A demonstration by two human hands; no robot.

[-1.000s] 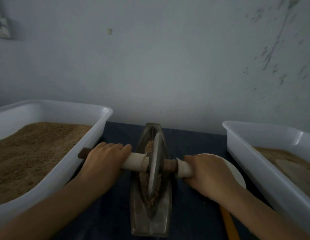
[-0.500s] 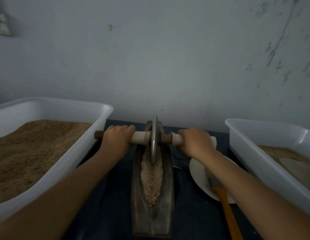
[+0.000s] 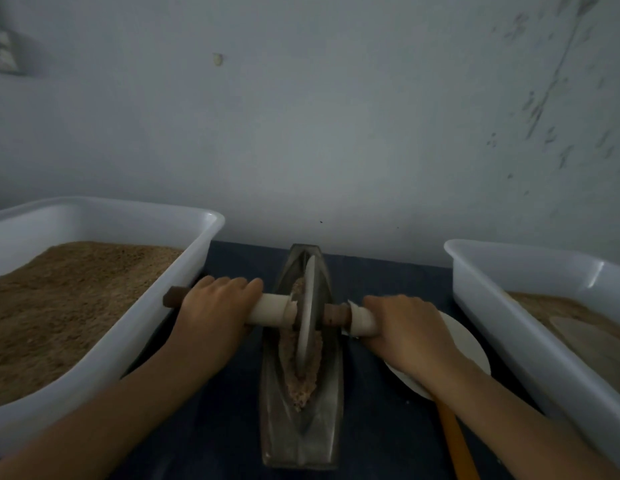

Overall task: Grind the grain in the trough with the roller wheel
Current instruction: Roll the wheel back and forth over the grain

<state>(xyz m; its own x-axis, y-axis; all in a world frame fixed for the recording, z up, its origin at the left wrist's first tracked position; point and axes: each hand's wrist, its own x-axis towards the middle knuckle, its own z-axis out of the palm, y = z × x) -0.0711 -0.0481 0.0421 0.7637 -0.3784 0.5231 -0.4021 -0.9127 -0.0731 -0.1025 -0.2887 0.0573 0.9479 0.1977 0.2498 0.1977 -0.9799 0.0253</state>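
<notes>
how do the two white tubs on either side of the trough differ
The left tub is heaped nearly to its rim with coarse brown grain; the right tub holds a much lower layer, so more of its white inner wall shows. The left tub's fill looks rough and darker; the right tub's looks paler and smoother, with a flat pale patch on it. The left tub reaches farther back toward the wall. Both are white, rectangular plastic tubs on the dark cloth.

The trough [image 3: 301, 393] is placed between the left hand [image 3: 216, 306] and the right hand [image 3: 410, 327], with the roller wheel [image 3: 309, 313] stood in it on the grain [image 3: 303, 379]. A tub [image 3: 135, 327] is set left of the left hand. A second tub [image 3: 509, 327] is set right of the right hand, under which a plate [image 3: 468, 344] is laid.
</notes>
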